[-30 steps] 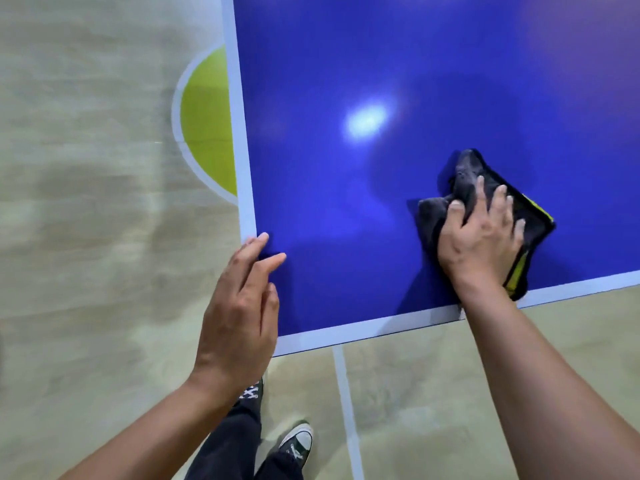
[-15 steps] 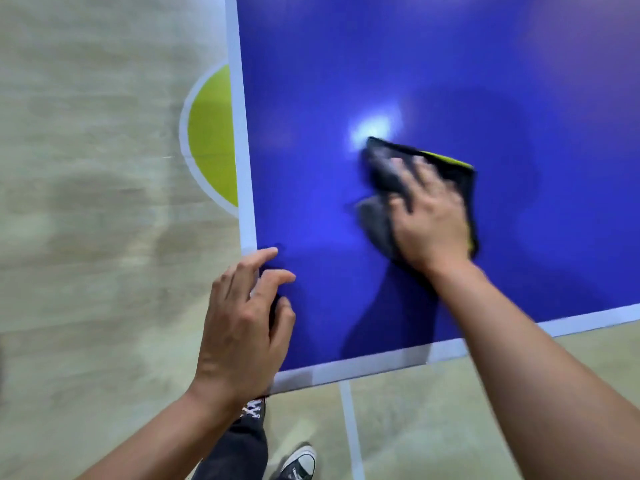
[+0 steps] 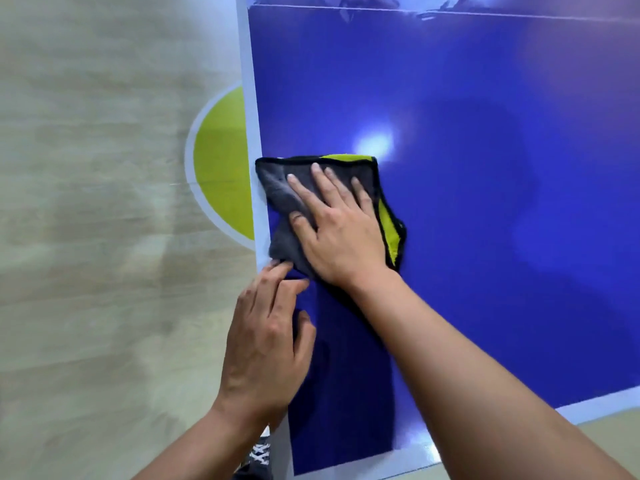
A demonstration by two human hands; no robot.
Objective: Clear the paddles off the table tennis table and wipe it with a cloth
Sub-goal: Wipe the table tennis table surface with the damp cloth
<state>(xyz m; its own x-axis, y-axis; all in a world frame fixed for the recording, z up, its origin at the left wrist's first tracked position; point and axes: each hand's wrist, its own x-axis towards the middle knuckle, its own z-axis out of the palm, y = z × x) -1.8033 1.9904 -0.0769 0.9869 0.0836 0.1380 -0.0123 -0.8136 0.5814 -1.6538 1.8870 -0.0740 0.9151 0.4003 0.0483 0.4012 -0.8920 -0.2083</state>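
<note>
Cloth (image 3: 274, 192) lies at the tabletop's (image 3: 485, 237) left edge, pressed under my flat, spread right hand (image 3: 341, 233). My left hand (image 3: 266, 344) grips nothing, its loosely bent fingers resting just beside the cloth.

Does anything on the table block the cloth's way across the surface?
No loose object shows on the table. Only the left hand, at the edge by the near corner of the cloth, would block a stroke toward the person. The right hand presses the cloth flat.
</note>
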